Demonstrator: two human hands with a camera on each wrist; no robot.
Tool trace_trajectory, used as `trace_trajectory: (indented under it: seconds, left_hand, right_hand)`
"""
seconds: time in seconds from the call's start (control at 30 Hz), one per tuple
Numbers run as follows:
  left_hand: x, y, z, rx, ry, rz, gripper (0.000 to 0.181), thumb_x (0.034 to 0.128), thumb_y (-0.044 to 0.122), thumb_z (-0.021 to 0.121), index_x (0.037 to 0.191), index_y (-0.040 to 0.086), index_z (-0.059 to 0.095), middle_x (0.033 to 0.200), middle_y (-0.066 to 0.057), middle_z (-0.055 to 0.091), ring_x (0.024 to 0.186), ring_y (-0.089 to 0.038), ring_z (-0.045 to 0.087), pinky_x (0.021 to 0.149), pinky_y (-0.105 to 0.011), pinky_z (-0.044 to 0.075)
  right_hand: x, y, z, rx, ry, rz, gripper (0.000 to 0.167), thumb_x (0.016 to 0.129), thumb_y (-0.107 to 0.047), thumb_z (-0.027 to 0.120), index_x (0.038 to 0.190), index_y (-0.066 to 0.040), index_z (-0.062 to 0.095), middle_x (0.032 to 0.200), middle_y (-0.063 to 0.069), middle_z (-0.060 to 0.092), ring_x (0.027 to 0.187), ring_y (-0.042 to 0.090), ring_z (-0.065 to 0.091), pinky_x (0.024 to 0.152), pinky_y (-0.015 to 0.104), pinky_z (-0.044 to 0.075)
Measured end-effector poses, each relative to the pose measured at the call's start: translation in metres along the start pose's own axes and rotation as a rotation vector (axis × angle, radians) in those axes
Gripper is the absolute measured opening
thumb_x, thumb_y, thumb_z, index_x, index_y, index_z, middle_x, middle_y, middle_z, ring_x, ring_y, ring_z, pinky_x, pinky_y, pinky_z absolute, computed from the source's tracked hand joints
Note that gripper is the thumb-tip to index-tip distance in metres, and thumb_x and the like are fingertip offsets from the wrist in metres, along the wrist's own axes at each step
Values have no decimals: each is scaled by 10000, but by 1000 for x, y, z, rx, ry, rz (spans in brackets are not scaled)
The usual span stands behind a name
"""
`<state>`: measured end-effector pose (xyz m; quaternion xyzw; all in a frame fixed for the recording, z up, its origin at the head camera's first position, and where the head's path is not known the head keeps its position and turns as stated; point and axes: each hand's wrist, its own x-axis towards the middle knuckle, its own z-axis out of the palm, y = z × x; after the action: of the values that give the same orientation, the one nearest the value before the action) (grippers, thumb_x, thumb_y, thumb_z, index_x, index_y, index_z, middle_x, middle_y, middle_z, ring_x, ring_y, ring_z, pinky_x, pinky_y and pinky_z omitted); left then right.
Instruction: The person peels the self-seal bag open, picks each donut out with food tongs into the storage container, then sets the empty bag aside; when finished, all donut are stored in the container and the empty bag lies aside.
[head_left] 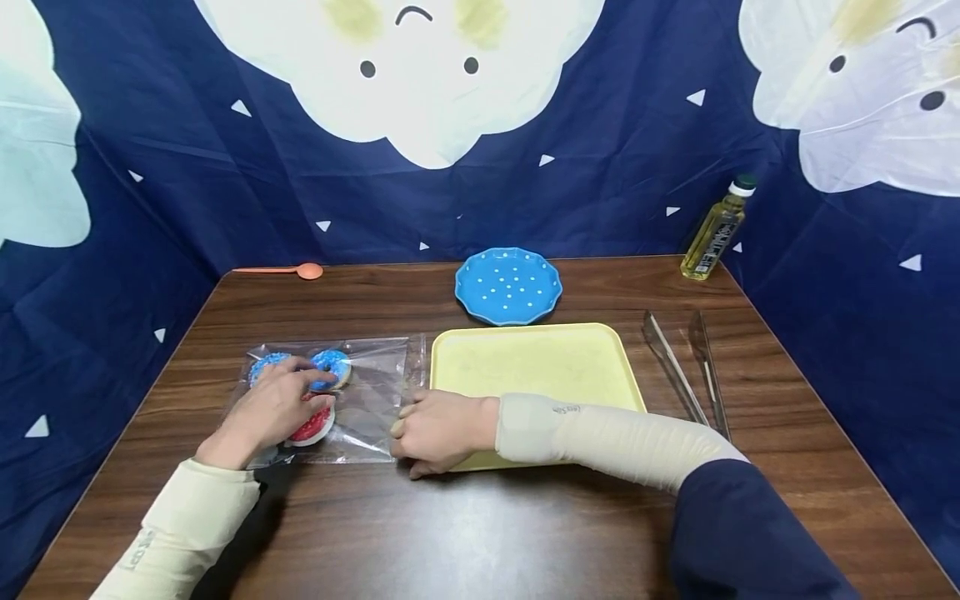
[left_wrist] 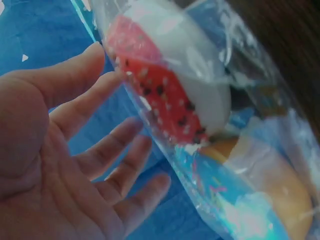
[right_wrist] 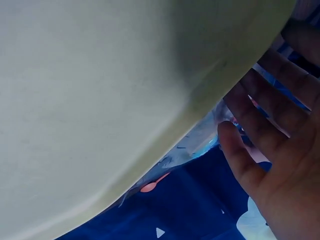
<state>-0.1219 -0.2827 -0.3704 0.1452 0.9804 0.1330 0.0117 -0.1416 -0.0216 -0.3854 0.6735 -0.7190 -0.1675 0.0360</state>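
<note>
A clear plastic bag (head_left: 375, 400) lies flat at the left of the table, holding blue-topped donuts (head_left: 330, 369) and a red-topped one (head_left: 311, 425). The left hand (head_left: 273, 408) rests over the bag among the donuts; in the left wrist view this hand (left_wrist: 75, 145) has spread fingers, with fingertips at the bag beside the red donut (left_wrist: 160, 90). At the bag's right end, against the left edge of the yellow tray (head_left: 532, 358), is the right hand (head_left: 442, 427). The right wrist view shows that hand (right_wrist: 280, 120) with extended fingers beside the tray rim (right_wrist: 150, 150).
Behind the tray stands a blue dotted plate (head_left: 508, 286). Metal tongs (head_left: 678, 375) lie to the right, with an oil bottle (head_left: 712, 236) at the back right corner. An orange spoon (head_left: 307, 271) lies at the back left. The right forearm crosses the tray.
</note>
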Motion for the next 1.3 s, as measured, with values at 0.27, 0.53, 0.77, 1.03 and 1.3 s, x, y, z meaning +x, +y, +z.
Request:
trace_trajectory:
  seconds: [0.27,0.53,0.77,1.03,1.3]
  left_hand:
    - [4,0,6,16,57,-2,221,899,194,770,1082,72,776,1094,-188,629,1033,-388,604,838,-582,507]
    - [2,-3,3,43,68,-89,176,896,149,748,1060,86,766,1082,-190,695,948,-414,669,697,-596,536]
    - [3,-10,1,33,86,-126,152,892,159,755,1012,67,776,1083,-230,699,944,-471,659,702,-639,518]
    - [6,-8,5,33,116,-182,199,860,264,808,933,84,768,928,-158,718,825,-415,669,584,-582,514]
    - [9,-6,5,109,114,-156,130,859,169,788,940,70,764,891,-164,710,731,-373,670,535,-557,509]
  right_hand:
    - [-26,4,4,56,113,36,214,984,-464,591,1022,-280,694,1066,-122,645,1035,108,577,849,309,444]
    - [-68,10,7,143,220,94,134,984,-355,621,1012,-243,691,1031,-101,656,998,126,596,871,325,450]
    - [-126,16,17,290,287,298,141,938,-276,718,1038,-176,716,1031,-72,693,1009,150,626,882,368,484]
    - [-194,9,16,324,295,677,249,907,-282,758,1103,-129,736,1091,18,714,1036,247,656,895,462,501]
    - [-255,5,23,434,158,1089,368,914,-238,731,1207,-19,688,1197,177,673,1099,402,624,850,564,504]
